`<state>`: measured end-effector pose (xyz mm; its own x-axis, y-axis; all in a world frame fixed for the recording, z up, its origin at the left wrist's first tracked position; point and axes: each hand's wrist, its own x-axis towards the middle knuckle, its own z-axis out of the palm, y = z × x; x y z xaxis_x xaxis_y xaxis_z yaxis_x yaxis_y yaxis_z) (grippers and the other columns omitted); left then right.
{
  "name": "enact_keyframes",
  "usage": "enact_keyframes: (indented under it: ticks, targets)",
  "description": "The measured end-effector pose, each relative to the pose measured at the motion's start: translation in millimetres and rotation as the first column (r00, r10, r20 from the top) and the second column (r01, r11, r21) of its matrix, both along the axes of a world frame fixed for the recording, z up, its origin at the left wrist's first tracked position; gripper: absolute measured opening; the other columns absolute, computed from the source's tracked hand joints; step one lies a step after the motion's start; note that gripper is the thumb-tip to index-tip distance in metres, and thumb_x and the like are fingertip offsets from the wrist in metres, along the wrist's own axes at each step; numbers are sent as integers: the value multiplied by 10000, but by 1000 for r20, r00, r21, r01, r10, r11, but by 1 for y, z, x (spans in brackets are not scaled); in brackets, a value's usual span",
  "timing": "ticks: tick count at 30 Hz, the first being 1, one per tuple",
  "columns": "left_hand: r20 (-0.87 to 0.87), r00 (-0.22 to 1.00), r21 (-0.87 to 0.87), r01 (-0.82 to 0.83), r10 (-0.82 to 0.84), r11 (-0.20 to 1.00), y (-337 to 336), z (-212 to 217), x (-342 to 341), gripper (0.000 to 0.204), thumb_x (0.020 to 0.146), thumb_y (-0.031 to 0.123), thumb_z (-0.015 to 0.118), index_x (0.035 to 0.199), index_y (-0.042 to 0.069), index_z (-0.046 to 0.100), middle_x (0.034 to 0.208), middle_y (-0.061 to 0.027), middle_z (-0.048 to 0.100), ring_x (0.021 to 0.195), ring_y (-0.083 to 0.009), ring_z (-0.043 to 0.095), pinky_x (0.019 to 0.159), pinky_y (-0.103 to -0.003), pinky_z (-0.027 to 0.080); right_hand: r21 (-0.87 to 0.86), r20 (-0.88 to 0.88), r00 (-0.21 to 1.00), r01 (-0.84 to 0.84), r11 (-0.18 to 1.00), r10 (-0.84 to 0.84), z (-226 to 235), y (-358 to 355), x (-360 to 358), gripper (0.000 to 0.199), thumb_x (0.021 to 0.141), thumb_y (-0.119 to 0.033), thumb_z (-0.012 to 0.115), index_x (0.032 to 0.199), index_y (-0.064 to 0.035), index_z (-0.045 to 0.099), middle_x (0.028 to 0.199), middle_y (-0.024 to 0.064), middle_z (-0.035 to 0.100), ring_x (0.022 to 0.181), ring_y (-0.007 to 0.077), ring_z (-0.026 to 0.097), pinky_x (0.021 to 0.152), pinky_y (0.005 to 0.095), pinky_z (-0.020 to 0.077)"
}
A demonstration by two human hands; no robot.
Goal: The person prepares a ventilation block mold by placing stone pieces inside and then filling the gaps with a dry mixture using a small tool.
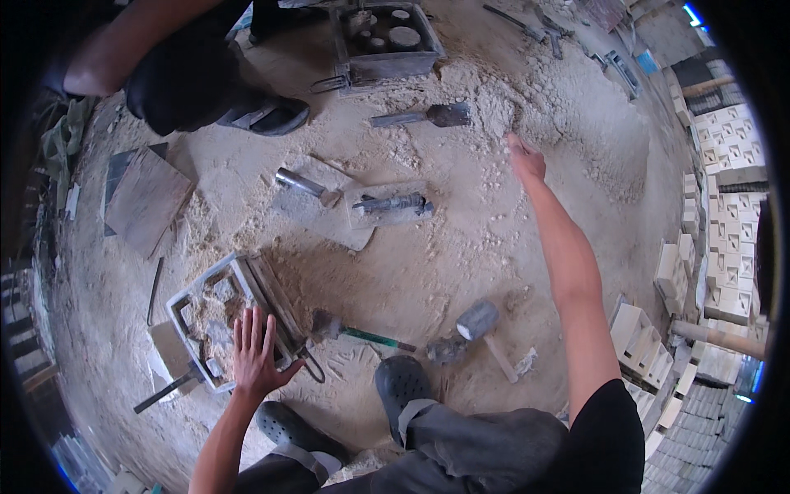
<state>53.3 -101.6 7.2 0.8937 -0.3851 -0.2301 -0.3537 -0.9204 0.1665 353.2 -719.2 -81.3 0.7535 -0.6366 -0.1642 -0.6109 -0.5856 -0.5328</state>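
Spread flat, my left hand (257,356) lies over the near right part of a rectangular moulding box (185,300). Pale sand and lumps (220,325) fill that box. My right arm stretches far forward, and my right hand (527,158) is at the near edge of a heap of pale sand (584,123). Its fingertips meet the sand, so I cannot tell how far they are closed or whether they hold any. Left of it on the ground lies a flat-bladed trowel (447,115).
A mallet (479,321) and a green-handled tool (374,337) lie by my shoes. Metal pieces (391,203) rest on thin boards mid-floor. Another person's leg (193,82) is at the far left, beside a second box (387,66) with round shapes. Pale blocks (732,247) are stacked at right.
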Motion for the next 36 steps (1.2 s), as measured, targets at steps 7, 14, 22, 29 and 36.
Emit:
enact_keyframes:
  ticks: [7, 14, 22, 29, 36]
  targets:
    - [112, 994, -2, -18, 18, 1000, -2, -7, -8, 1270, 737, 751, 696, 1542, -111, 225, 1619, -305, 224, 1535, -428, 172, 1249, -544, 116, 29, 78, 994, -81, 996, 78, 39, -5, -57, 718, 819, -711, 635, 1272, -159, 711, 1149, 191, 731, 1130, 311, 678, 980, 380, 492]
    - [214, 962, -91, -155, 171, 984, 35, -11, -15, 1362, 731, 882, 556, 1555, -124, 152, 1636, -319, 147, 1550, -428, 90, 1252, -515, 66, 117, 109, 897, -440, 890, 429, 81, 64, -134, 627, 947, -507, 668, 1392, -70, 609, 797, -25, 599, 713, 73, 518, 651, 246, 437]
    - [271, 857, -147, -413, 438, 899, 72, -7, -54, 1338, 756, 825, 615, 1571, -100, 95, 1646, -306, 128, 1552, -418, 97, 1251, -513, 70, 217, 173, 595, -800, 559, 785, 83, 185, -189, 524, 990, -341, 670, 1400, -24, 591, 1061, 47, 724, 913, 79, 620, 808, 248, 504]
    - [275, 816, -215, -463, 508, 860, 63, -3, -56, 1438, 664, 882, 643, 1543, -135, 133, 1621, -280, 229, 1540, -371, 183, 1267, -447, 135, 258, 255, 288, -940, 222, 923, 134, 330, -217, 501, 952, -295, 711, 1363, -23, 620, 1242, 146, 716, 1109, 173, 682, 931, 307, 523]
    - [251, 774, -247, -530, 582, 811, 57, 0, -53, 1464, 650, 863, 683, 1538, -149, 107, 1609, -292, 236, 1531, -377, 201, 1271, -420, 152, 161, 246, 110, -984, 72, 963, 149, 390, -203, 438, 947, -314, 678, 1312, -72, 664, 1171, 203, 712, 1064, 359, 704, 894, 389, 555]
